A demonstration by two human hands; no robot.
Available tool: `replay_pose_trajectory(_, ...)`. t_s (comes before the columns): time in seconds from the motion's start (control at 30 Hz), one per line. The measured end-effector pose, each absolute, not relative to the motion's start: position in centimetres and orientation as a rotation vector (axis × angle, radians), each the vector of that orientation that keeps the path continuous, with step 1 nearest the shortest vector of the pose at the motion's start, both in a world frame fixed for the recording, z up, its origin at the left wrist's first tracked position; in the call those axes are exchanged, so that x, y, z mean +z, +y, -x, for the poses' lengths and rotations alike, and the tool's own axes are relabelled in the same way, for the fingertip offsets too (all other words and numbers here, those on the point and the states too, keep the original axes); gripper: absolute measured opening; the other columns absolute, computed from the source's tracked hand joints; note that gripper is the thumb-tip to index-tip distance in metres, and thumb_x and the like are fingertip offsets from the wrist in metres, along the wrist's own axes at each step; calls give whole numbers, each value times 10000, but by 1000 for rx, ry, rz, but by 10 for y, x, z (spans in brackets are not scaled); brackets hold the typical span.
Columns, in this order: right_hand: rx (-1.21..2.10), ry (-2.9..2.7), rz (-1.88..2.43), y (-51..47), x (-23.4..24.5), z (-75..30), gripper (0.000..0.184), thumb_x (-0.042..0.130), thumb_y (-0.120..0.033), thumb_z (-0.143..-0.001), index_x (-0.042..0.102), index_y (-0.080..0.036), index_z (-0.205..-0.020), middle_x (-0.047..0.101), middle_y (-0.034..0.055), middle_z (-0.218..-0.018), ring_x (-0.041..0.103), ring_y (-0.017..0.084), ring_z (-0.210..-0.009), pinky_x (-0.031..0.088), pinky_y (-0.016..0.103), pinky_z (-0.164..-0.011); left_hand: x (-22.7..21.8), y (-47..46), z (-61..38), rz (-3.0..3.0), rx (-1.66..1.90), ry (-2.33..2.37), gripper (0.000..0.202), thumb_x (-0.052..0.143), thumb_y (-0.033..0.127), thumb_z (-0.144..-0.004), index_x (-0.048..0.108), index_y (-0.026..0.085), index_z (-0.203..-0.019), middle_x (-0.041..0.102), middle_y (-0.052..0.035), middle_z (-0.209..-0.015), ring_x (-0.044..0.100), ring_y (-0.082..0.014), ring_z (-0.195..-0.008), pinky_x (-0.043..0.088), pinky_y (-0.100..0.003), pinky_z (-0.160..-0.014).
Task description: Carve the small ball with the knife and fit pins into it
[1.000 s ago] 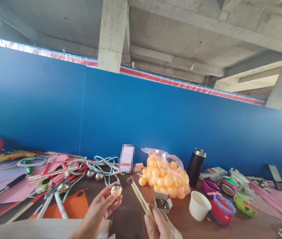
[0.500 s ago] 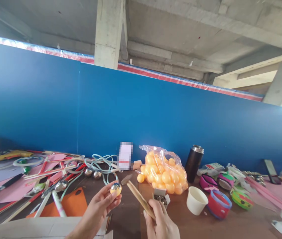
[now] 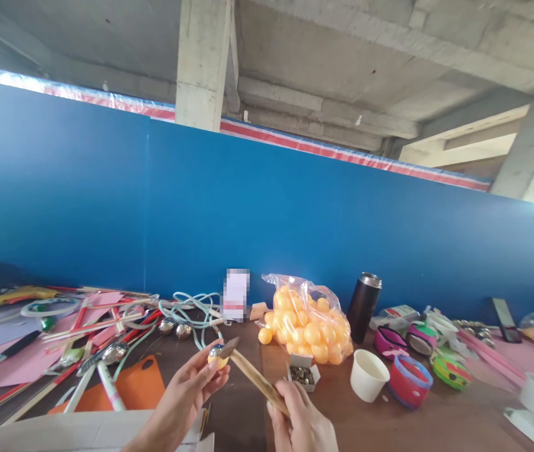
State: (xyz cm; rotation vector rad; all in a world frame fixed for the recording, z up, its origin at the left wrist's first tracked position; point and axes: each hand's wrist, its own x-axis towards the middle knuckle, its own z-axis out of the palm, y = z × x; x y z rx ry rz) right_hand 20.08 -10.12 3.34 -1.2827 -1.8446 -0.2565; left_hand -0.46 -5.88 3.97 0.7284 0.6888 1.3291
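Observation:
My left hand (image 3: 191,383) pinches a small ball (image 3: 218,358) between its fingers. The ball is shiny silver on its upper part and pale yellow below. Wrapped around a wooden handle, my right hand (image 3: 302,414) grips a small hammer (image 3: 260,383) with a dark metal head. That head lies against or just in front of the ball's silver side; I cannot tell whether they touch. Just beyond my right hand stands an open little box (image 3: 302,374) of small metal pieces. A clear bag of orange balls (image 3: 311,326) sits behind it, with one loose ball (image 3: 265,336) at its left.
Sticks, cords, pink sheets and an orange sheet (image 3: 144,389) crowd the left side. At right are a black bottle (image 3: 363,307), a white paper cup (image 3: 369,376) and colourful bands (image 3: 410,382). Cardboard (image 3: 83,433) lies at the front left. A blue partition (image 3: 295,207) stands behind.
The hammer has moved left and slightly down, bringing its head to the ball. The left hand still holds the ball in nearly the same place.

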Motion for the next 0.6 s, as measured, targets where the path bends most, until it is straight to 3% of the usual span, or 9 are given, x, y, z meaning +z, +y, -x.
replay_pose_trajectory(0.3,-258,-1781,1298,-102,37,-200,309,316,-428,-877,568,-251,-897,651,30,-749,646,173,-586,485,223,-468,37,-58,7,-736,1289,611,532,652,237,-722,496,206,-1229,673,-63,-955,622,-153,-855,483,-273,-842)
replay_pose_trajectory(0.43,-197,-1687,1216,-106,45,-202,267,371,-389,-869,565,-226,-951,657,57,-820,656,165,-667,506,200,-513,41,-63,7,-704,1261,582,502,628,229,-742,494,210,-1226,649,-72,-1047,620,-146,-857,485,-264,-839)
replay_pose_trajectory(0.6,-146,-1652,1161,-108,51,-203,238,412,-353,-864,575,-216,-971,666,75,-833,660,166,-666,518,191,-533,42,-65,8,-644,1219,515,404,585,254,-773,531,190,-1168,644,-91,-1037,619,-132,-776,517,-253,-735)
